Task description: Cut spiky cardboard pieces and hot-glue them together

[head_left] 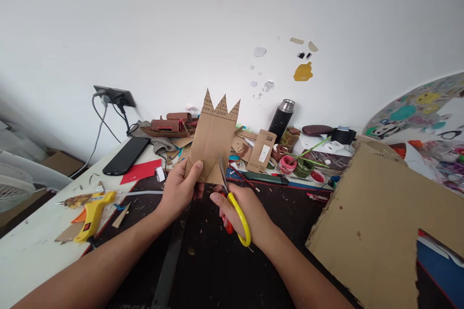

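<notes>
At 8 o'clock, most fingers of the left grip (179, 184) are hidden behind the spiky-topped cardboard piece (213, 140). Only 1 blade of the scissors (243, 224) shows, and the right grip (250, 207), at 5 o'clock, covers part of their red handle. The print on the small box (261, 151) at 4 o'clock is too tiny to read. The edges cut off the fan (14, 186) at 9 o'clock, the round painting (402, 111) at 3, the big cardboard sheet (373, 231) at 4 and the ruler (168, 270) at 7.

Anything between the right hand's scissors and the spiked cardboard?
Nothing visible: the scissors in the right hand overlap the lower right of the spiked cardboard. The left hand grips its lower left.
</notes>
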The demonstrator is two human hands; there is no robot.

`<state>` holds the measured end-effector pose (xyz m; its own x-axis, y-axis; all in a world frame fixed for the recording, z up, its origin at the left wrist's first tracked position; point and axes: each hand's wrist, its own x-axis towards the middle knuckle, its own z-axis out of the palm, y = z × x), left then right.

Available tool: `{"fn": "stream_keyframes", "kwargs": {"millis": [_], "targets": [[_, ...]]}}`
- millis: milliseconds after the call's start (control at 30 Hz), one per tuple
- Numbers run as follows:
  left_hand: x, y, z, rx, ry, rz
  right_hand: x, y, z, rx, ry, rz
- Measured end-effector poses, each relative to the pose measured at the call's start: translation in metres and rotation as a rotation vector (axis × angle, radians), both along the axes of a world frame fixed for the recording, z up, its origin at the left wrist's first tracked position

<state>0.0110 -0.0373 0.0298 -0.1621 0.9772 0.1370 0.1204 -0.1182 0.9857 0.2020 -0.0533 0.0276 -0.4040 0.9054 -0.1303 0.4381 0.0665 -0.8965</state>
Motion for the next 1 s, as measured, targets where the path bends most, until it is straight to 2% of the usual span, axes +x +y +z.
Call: {"fn": "stream_keyframes", "kwargs": {"millis": [433,867,1000], "targets": [[0.001,-0.002,0.002,0.007,0.033,0.002,-0.004,-0.004,0.014,0.043,-0.145,-0.015],[0.003,0.0,-0.005,-0.006,0.007,-0.014,-0.006,-0.001,0.01,0.171,-0.287,-0.06],[0.003,0.001,-0.006,-0.018,-0.003,-0.009,-0.005,0.0,0.005,0.13,-0.237,-0.048]]}}
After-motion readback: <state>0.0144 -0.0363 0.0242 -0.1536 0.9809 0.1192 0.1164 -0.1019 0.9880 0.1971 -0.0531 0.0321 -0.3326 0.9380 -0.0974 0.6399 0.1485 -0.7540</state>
